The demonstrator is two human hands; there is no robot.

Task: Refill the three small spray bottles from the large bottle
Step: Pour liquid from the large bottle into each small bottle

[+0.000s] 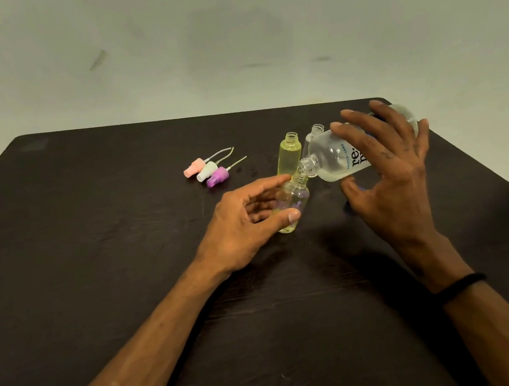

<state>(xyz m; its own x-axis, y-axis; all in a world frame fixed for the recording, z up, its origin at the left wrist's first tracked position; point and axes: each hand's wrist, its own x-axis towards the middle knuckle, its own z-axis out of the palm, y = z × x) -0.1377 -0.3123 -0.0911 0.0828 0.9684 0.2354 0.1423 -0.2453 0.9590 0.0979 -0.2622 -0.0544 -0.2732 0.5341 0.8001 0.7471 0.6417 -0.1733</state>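
- The right hand point(386, 164) grips the large bottle point(334, 155), tipped sideways, with a little clear liquid inside.
- Its open mouth touches the top of a small clear bottle point(294, 199), held by the left hand point(248, 224).
- A small yellow bottle point(288, 153) stands open just behind.

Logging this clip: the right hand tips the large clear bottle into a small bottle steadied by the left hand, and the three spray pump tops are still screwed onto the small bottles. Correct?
Not quite. The three plastic spray pump tops, pink, white and purple, lie loose on the dark table, and the small bottles' necks are open. The rest stands, as the head view shows.
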